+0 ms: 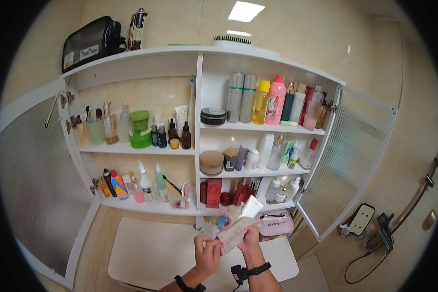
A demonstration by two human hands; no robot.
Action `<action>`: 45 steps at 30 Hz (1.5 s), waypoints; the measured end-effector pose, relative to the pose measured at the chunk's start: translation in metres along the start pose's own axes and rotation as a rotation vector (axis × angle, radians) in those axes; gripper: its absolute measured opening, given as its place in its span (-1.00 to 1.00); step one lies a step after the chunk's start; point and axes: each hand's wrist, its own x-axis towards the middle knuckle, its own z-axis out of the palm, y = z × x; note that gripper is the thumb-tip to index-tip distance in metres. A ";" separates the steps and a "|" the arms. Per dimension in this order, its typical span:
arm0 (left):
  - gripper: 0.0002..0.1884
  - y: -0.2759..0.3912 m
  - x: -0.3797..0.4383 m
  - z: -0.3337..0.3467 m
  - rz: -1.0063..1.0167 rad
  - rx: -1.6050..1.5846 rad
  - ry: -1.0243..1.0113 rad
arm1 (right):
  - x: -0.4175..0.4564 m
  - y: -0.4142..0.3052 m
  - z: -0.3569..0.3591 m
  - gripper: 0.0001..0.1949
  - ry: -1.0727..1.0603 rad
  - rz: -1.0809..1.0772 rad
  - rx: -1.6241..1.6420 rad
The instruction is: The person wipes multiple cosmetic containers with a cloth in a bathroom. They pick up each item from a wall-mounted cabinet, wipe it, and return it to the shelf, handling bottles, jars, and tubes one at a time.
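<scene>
A pale cloth with pink edging (pixel 237 233) is bunched in front of the cabinet's lower right shelf. My right hand (pixel 251 241) grips it from the right, around the lower part of a white tube or bottle (pixel 252 207). The upper end of that white container sticks out, tilted to the right. On the other side, my left hand (pixel 206 255) pinches the cloth's lower left edge between its fingers. Part of a blue object (pixel 223 222) shows behind the cloth, too hidden to identify. Both wrists wear black straps.
Bottles and jars fill a white wall cabinet (pixel 199 109), with a frosted left door (pixel 47 182) and ribbed right door (pixel 350 160) standing open. Below are a white basin or countertop (pixel 149 252) and a lilac case (pixel 276 224). A shower hose (pixel 346 270) hangs at right.
</scene>
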 end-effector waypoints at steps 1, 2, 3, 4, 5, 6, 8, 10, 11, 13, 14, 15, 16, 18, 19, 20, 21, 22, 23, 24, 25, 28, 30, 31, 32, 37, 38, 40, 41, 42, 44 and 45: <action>-0.78 -0.002 0.003 0.003 -0.040 0.018 -0.034 | 0.002 -0.002 -0.002 -0.51 0.015 0.023 -0.027; -0.80 -0.006 0.005 0.010 -0.097 -0.037 -0.036 | -0.001 -0.005 -0.003 -0.50 -0.003 0.026 0.002; -0.81 -0.004 0.009 0.012 -0.157 -0.077 -0.040 | -0.002 -0.008 0.002 -0.49 0.013 0.007 -0.047; -0.82 -0.001 0.012 0.016 -0.216 -0.120 -0.045 | -0.005 -0.012 0.007 -0.49 0.030 -0.014 -0.095; -0.83 0.002 0.014 0.020 -0.275 -0.165 -0.051 | -0.006 -0.016 0.009 -0.48 0.049 -0.038 -0.144; -0.81 0.007 0.016 0.022 -0.353 -0.180 -0.105 | -0.006 -0.020 0.006 -0.47 0.043 -0.017 -0.116; -0.77 0.018 0.015 0.031 -0.509 -0.217 -0.219 | -0.009 -0.028 0.001 -0.45 0.030 -0.006 -0.072; -0.73 0.011 0.002 0.044 -0.540 -0.350 -0.220 | -0.012 -0.035 0.013 -0.43 -0.014 -0.038 -0.053; -0.71 0.004 -0.004 0.051 -0.555 -0.421 -0.227 | -0.012 -0.037 0.001 -0.42 -0.076 -0.058 -0.069; -0.67 -0.008 -0.011 0.057 -0.602 -0.585 -0.261 | -0.011 -0.041 -0.027 -0.40 -0.173 -0.021 -0.116; -0.67 -0.010 -0.011 0.061 -0.636 -0.657 -0.232 | -0.014 -0.044 -0.041 -0.40 -0.209 0.030 -0.150; -0.67 -0.009 -0.008 0.065 -0.658 -0.736 -0.206 | -0.017 -0.048 -0.046 -0.39 -0.250 0.069 -0.191; -0.65 -0.005 -0.007 0.065 -0.629 -0.605 -0.206 | -0.020 -0.043 -0.048 -0.41 -0.242 0.027 -0.262; -0.65 0.004 0.000 0.063 -0.607 -0.571 -0.235 | -0.022 -0.030 -0.045 -0.41 -0.062 0.048 -0.210; -0.66 0.007 0.003 0.062 -0.590 -0.560 -0.242 | -0.021 -0.029 -0.033 -0.41 0.020 0.061 -0.190; -0.65 0.002 0.002 0.062 -0.592 -0.549 -0.247 | -0.021 -0.031 -0.021 -0.54 0.122 0.039 -0.265; -0.65 -0.007 -0.001 0.060 -0.598 -0.538 -0.246 | -0.016 -0.037 -0.012 -0.57 0.126 0.015 -0.157; -0.65 -0.011 -0.003 0.058 -0.605 -0.528 -0.251 | -0.012 -0.047 -0.006 -0.60 0.136 -0.013 -0.047; -0.65 -0.011 -0.005 0.054 -0.522 -0.459 -0.219 | -0.008 -0.056 0.000 -0.62 0.144 -0.038 0.063; -0.65 -0.011 -0.003 0.051 -0.435 -0.390 -0.185 | -0.004 -0.068 0.007 -0.60 0.138 -0.154 -0.007; -0.64 -0.010 0.000 0.048 -0.344 -0.325 -0.153 | -0.002 -0.071 0.001 -0.60 -0.012 -0.124 0.017; -0.57 -0.015 -0.002 0.048 -0.316 -0.362 -0.113 | -0.017 -0.055 0.004 -0.60 0.055 -0.092 -0.102; -0.55 -0.018 -0.006 0.048 -0.280 -0.393 -0.065 | -0.014 -0.029 -0.021 -0.59 0.073 -0.085 -0.409; -0.54 -0.020 -0.006 0.046 -0.260 -0.398 -0.049 | -0.015 -0.022 -0.013 -0.59 0.142 -0.061 -0.398; -0.54 -0.020 -0.007 0.045 -0.239 -0.404 -0.033 | -0.015 -0.023 -0.012 -0.58 0.165 -0.044 -0.269; -0.54 -0.006 -0.003 0.039 -0.288 -0.573 -0.026 | -0.015 -0.032 -0.014 -0.48 -0.189 0.076 0.323; -0.55 -0.003 -0.003 0.039 -0.295 -0.606 0.002 | -0.014 -0.028 -0.012 -0.45 -0.002 0.016 0.283; -0.55 0.002 -0.001 0.039 -0.249 -0.610 0.064 | -0.026 -0.036 0.017 -0.44 -0.007 -0.015 0.310; -0.54 0.005 0.003 0.039 -0.197 -0.585 0.098 | -0.029 -0.038 0.024 -0.44 -0.008 -0.031 0.323; -0.54 0.008 0.006 0.039 -0.149 -0.560 0.125 | -0.028 -0.034 0.023 -0.46 -0.043 -0.145 0.198; -0.53 0.013 0.011 0.037 -0.129 -0.550 0.100 | -0.032 -0.029 0.024 -0.51 -0.021 -0.052 0.218; -0.53 0.014 0.014 0.037 -0.114 -0.548 0.093 | -0.033 -0.028 0.029 -0.54 -0.015 -0.005 0.223</action>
